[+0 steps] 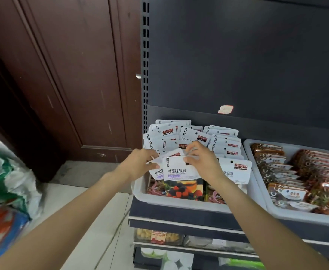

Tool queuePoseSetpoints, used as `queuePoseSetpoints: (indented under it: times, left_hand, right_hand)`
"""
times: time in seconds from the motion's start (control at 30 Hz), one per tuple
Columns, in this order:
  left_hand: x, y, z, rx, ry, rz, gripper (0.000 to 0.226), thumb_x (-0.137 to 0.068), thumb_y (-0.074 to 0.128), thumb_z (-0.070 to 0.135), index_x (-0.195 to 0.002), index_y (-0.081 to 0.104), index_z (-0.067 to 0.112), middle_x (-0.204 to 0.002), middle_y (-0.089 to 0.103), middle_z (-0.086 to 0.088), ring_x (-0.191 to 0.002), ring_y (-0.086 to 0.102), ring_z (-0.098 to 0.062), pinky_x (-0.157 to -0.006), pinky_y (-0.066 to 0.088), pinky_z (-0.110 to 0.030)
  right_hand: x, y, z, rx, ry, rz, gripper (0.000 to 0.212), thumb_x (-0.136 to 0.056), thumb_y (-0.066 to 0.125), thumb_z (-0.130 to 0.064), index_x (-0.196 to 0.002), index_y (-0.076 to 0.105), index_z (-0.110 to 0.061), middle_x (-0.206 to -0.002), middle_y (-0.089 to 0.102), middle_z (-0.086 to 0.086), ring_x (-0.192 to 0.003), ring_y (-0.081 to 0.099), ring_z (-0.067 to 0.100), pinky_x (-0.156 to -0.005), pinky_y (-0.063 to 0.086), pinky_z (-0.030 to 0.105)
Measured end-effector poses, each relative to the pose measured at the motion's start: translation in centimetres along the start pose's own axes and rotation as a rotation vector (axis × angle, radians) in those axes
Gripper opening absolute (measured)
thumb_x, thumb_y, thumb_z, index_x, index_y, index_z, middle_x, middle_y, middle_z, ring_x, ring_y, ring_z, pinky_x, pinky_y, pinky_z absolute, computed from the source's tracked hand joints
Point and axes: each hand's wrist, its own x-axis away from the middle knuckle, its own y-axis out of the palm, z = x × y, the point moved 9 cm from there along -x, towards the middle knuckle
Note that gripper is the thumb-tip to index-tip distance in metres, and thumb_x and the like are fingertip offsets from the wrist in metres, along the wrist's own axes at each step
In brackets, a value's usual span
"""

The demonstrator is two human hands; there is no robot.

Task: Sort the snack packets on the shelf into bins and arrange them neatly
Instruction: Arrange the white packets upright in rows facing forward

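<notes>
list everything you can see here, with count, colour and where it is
white bin: one, white, left on the shelf, holding the white packets
white snack packets: many, count unclear, white with dark labels, upright in rows in that bin
raspberry gummy packet: one, white top with berry picture, front of the bin
second bin: one, white, to the right
brown packets: many, brown with white labels, rows in the second bin
door: one, dark brown, left
sacks: a few, white, green, blue, on the floor, left
left hand: pinches packet tops
right hand: grips the gummy packet's top edge
</notes>
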Motion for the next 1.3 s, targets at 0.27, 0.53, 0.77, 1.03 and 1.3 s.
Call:
queuePoseSetpoints:
  times: [0.27,0.53,0.77,1.03,1.3]
  left_hand:
    - [-1.0,-2.3,0.8,0.137,0.004,0.164,0.019,-0.097,0.053,0.016,-0.107,0.067,0.009,-0.101,0.070,-0.006,-0.094,0.062,-0.019,-0.075,0.043,-0.022]
    - [-3.1,1.6,-1.5,-0.191,0.022,-0.045,0.039,-0.098,0.044,0.006,-0.137,0.049,0.010,-0.135,0.049,-0.011,-0.127,0.044,-0.030,-0.107,0.036,-0.038]
    - [-3.4,0.3,-0.8,-0.089,0.028,0.025,0.015,-0.094,0.054,0.008,-0.101,0.067,0.008,-0.104,0.066,-0.013,-0.096,0.060,-0.027,-0.080,0.043,-0.027]
    - [-0.2,0.2,-0.5,0.530,-0.079,-0.137,0.022,-0.099,0.047,0.023,-0.107,0.065,0.013,-0.108,0.066,0.005,-0.106,0.060,-0.013,-0.086,0.052,-0.025]
    - [0.9,2.4,1.0,-0.070,0.138,-0.085,0.044,-0.102,0.038,0.014,-0.146,0.036,0.016,-0.145,0.042,-0.007,-0.133,0.038,-0.023,-0.103,0.029,-0.023]
  right_hand:
    - [0.6,0.9,0.3,0.041,0.060,-0.099,0.041,-0.080,0.074,-0.020,-0.118,0.060,-0.022,-0.106,0.070,-0.004,-0.090,0.063,0.011,-0.082,0.053,0.035]
    - [2.3,1.4,-0.2,0.435,-0.055,-0.286,0.035,-0.095,0.054,-0.031,-0.128,0.059,-0.019,-0.124,0.061,0.003,-0.112,0.054,0.022,-0.087,0.044,0.032]
    - [2.6,0.5,-0.2,0.143,-0.031,-0.272,0.021,-0.086,0.068,-0.020,-0.105,0.071,-0.012,-0.096,0.068,-0.001,-0.082,0.058,0.021,-0.065,0.042,0.024]
    - [2.1,2.2,-1.5,0.420,-0.073,-0.033,0.028,-0.088,0.065,-0.027,-0.112,0.066,-0.013,-0.113,0.060,0.007,-0.101,0.058,0.024,-0.076,0.047,0.033]
    - [2.4,3.9,-0.7,0.289,-0.102,-0.166,0.053,-0.094,0.057,-0.021,-0.143,0.037,-0.021,-0.141,0.041,0.007,-0.131,0.039,0.022,-0.105,0.033,0.033]
